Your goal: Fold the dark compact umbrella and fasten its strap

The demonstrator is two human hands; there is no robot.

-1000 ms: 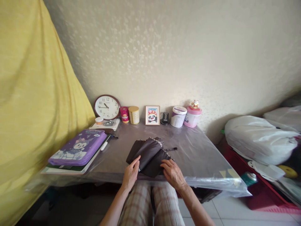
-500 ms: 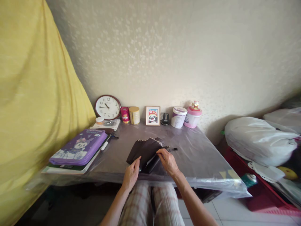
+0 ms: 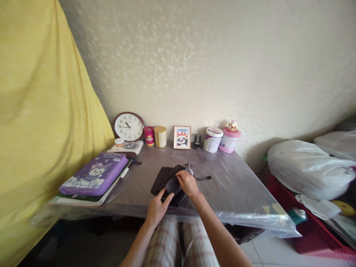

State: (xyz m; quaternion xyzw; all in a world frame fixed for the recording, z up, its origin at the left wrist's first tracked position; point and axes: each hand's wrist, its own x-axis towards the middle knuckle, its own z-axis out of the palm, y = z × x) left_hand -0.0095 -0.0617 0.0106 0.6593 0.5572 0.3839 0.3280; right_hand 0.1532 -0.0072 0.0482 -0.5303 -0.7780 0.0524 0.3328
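A black folding umbrella (image 3: 161, 179) lies collapsed near the table's front edge, its fabric panels loose and fanned out with a patterned trim along the far edge. A thin black strap (image 3: 204, 178) sticks out from it to the right. My left hand (image 3: 157, 210) grips the near end, thumb and fingers around a small dark shiny part that I see only partly. Above it, my right hand (image 3: 188, 183) pinches a fold of the fabric near the middle. The umbrella's shaft is hidden under the cloth.
A purple pencil-case-like folder (image 3: 94, 174) lies on books at the left. Along the wall stand a clock (image 3: 129, 127), cans, a panda picture frame (image 3: 182, 137) and two tubs. The plastic-covered table (image 3: 239, 193) ends at the right beside a red crate (image 3: 314, 237) with white bags.
My right hand has moved left across the umbrella, drawing a fabric fold over with it. My left thumb has shifted away from the fingers at the near end.
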